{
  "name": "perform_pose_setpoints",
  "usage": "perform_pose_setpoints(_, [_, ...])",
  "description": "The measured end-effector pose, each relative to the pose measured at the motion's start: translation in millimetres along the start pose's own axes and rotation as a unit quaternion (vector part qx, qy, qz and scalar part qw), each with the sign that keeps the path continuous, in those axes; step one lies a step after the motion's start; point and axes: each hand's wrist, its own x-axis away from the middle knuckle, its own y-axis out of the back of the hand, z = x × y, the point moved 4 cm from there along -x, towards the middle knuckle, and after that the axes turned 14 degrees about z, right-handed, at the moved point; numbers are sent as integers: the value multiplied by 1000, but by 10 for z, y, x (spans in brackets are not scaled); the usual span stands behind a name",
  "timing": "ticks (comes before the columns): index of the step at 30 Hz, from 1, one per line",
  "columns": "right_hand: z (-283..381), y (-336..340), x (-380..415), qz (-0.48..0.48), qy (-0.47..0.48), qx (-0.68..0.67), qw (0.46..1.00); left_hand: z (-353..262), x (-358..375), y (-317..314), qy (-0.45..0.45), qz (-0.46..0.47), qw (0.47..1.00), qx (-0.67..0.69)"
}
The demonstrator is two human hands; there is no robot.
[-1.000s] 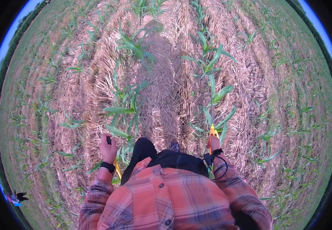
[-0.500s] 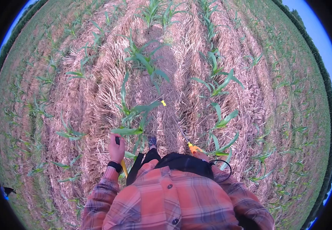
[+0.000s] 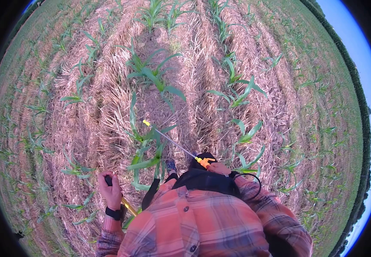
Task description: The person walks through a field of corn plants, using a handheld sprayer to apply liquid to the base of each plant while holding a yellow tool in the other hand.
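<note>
One spray wand (image 3: 172, 143) slanting left-forward from the right hand (image 3: 218, 168).

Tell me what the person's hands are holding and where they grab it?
The right hand grips a thin spray wand at its orange handle end. The left hand is closed around a dark grip on a yellow lever.

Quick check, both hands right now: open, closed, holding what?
Left hand: closed around a dark-tipped lever handle.
Right hand: closed on the orange grip of the spray wand, nozzle tip over a young corn plant.
</note>
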Motion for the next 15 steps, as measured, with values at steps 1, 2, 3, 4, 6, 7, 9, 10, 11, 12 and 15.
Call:
perform_pose_setpoints(1, [6,52,-5,-1,-2,-1,1000,104,-112,-46,1,2,1000,1])
perform_pose_setpoints(2, [14,113,-20,-2,2,-17,1000,262,-272,-118,-32,1,997,-66])
perform_pose_setpoints(3, [29,187,-36,-3,8,-30,1000,408,-424,-231,-66,-2,989,-131])
perform_pose_setpoints(4, [-138,270,-203,-33,31,-3,999,590,-571,-366,-47,-5,989,-143])
perform_pose_setpoints(6, [-87,414,-199,-54,26,-32,998,663,-795,-575,-45,5,980,-196])
perform_pose_setpoints(7, [-67,516,-190,-79,15,-61,995,672,-902,-631,-51,7,978,-200])
perform_pose_setpoints(9, [-192,663,-298,-93,19,-173,980,696,-1062,-709,-56,8,985,-164])
perform_pose_setpoints(10, [-304,757,-341,-121,6,-228,966,704,-1146,-747,-25,12,981,-194])
perform_pose_setpoints(11, [-336,837,-337,-149,-8,-282,948,611,-1225,-828,-27,16,979,-199])
perform_pose_setpoints(12, [-356,920,-331,-165,-3,-330,929,500,-1317,-956,-38,25,975,-217])
perform_pose_setpoints(15, [-324,1279,-216,-173,26,-389,905,385,-1581,-1259,-57,33,964,-258])
